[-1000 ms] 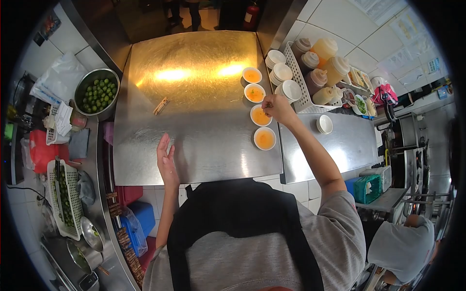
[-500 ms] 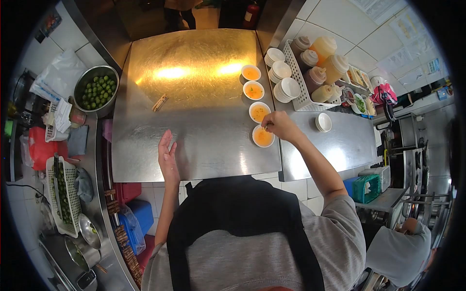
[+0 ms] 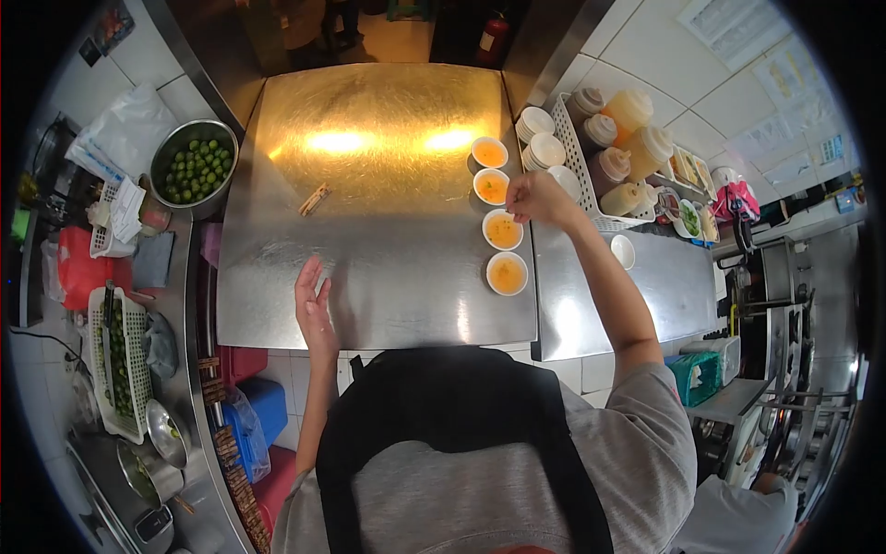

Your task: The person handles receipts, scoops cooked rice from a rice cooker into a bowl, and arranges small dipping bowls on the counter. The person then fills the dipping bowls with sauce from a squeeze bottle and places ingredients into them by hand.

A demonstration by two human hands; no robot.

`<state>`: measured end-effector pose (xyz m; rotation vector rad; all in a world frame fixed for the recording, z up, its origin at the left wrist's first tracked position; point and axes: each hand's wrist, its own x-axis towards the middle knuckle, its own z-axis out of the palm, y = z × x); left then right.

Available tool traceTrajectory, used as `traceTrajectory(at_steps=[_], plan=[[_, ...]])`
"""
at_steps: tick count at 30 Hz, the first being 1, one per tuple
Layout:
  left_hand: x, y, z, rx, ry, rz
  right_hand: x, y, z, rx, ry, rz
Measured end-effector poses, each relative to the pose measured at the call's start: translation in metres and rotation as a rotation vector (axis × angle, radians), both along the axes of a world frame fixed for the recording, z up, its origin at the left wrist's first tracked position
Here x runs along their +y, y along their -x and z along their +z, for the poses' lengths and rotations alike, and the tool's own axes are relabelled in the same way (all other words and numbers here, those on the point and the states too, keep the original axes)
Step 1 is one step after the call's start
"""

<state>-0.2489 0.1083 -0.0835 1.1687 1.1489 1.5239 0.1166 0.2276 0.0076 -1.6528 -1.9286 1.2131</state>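
Several small white bowls of orange sauce stand in a row along the right side of the steel counter (image 3: 406,305). My right hand (image 3: 540,200) hovers with fingertips pinched together over the edge of a bowl of sauce with dark specks (image 3: 503,231); anything between the fingers is too small to make out. Closest to me is another sauce bowl (image 3: 507,275). Behind the hand, a sauce bowl with a green bit (image 3: 489,188) is partly covered by it. My left hand (image 3: 315,300) is held above the counter's front left, fingers apart and holding nothing.
A small tied bundle of sticks (image 3: 315,199) lies on the counter. On the right are stacked white dishes (image 3: 544,150), a white basket (image 3: 570,138) of squeeze bottles and a small white bowl (image 3: 623,251). A steel pot (image 3: 155,166) of green limes stands left.
My right hand has moved away from the nearest bowl, farther up the row toward the middle bowls. My left hand stays open in nearly the same place. The view has shifted slightly.
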Motion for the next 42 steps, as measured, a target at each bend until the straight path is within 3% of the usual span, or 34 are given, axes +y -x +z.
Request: traceTrajectory(at_steps=[7,9,10,12,16,19,21,23,27,29,34,40,42], plan=[[-0.008,0.016,-0.01,0.016,0.025,0.09,0.087,-0.011,-0.004,0.255,0.0,-0.115],[-0.008,0.016,-0.008,0.04,0.021,0.096,0.109,-0.011,-0.016,-0.205,-0.28,-0.126],[-0.007,0.016,-0.004,0.049,0.02,0.092,0.119,-0.011,-0.027,-0.202,-0.28,-0.12],[-0.006,0.016,-0.002,0.061,0.018,0.092,0.129,-0.007,-0.044,-0.371,-0.515,-0.044],[-0.004,0.02,-0.005,0.028,0.021,0.094,0.131,-0.002,-0.032,-0.389,-0.441,-0.096],[-0.005,0.022,-0.004,0.035,0.019,0.091,0.116,-0.001,-0.019,-0.34,-0.466,-0.182],[-0.005,0.022,-0.003,0.046,0.014,0.092,0.085,0.0,-0.004,-0.066,-0.219,-0.129],[-0.005,0.021,-0.003,0.04,0.019,0.094,0.042,0.001,0.0,-0.082,-0.217,-0.122],[-0.003,0.009,-0.005,0.022,0.029,0.049,-0.056,0.01,-0.013,-0.156,-0.494,-0.1],[-0.001,-0.001,-0.005,-0.025,0.002,-0.041,-0.09,0.015,-0.025,-0.063,-0.338,-0.092],[0.008,-0.035,-0.002,-0.034,0.015,-0.155,-0.116,0.019,-0.042,-0.09,-0.468,-0.101],[0.012,-0.103,0.003,0.299,0.048,-0.451,-0.128,0.016,-0.05,-0.201,-0.509,-0.107],[0.013,-0.125,0.009,0.515,-0.123,-0.502,-0.131,0.015,-0.05,-0.19,-0.549,-0.102]])
